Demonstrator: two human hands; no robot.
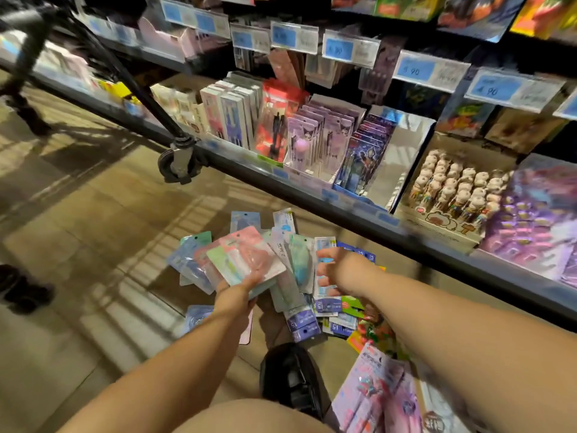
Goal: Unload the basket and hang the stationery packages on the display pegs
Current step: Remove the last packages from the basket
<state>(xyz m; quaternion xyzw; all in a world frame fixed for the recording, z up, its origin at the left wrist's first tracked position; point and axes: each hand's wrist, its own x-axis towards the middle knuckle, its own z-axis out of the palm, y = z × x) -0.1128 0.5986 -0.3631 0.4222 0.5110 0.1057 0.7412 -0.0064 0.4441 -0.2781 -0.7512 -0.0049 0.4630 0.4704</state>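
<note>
With the left hand [237,296], grips a fan of pastel blister packages [249,260] by the lower edges, pink and mint cards foremost, pale blue ones spread to the left. Holds that fan just above the floor [93,260], partly over a loose pile of stationery packages [301,320]. Extends the right hand [335,271] over the right side of the pile, fingers loosely curled and grasping nothing. Cannot tell through the blur whether the fingertips touch the white-and-blue card beneath.

In that pile, flat on the tan tiles: long clear-fronted pen cards, purple-blue cards marked 15, a green card, and something red and yellow at the near edge. One more pale blue package [198,318] flat on the floor under the left forearm. Nearer, at lower right, a pink and lilac package [374,392], just beside a black shoe [290,376].

Behind the pile, a low store shelf [312,198] lined with display boxes. From left to right: white boxed pens, red pen packs [274,126], lilac cartoon pen packs [315,132], dark blue hero-print packs [365,151], then a carton of pens with round pale figure toppers [452,195]. Above these, blue price tags [415,70] along the next rail, with more packages blurred behind them.

At left, a black trolley leg ending in a caster [175,164], just in front of the shelf edge. At the far left edge, the dark shoes of another person [25,292].
</note>
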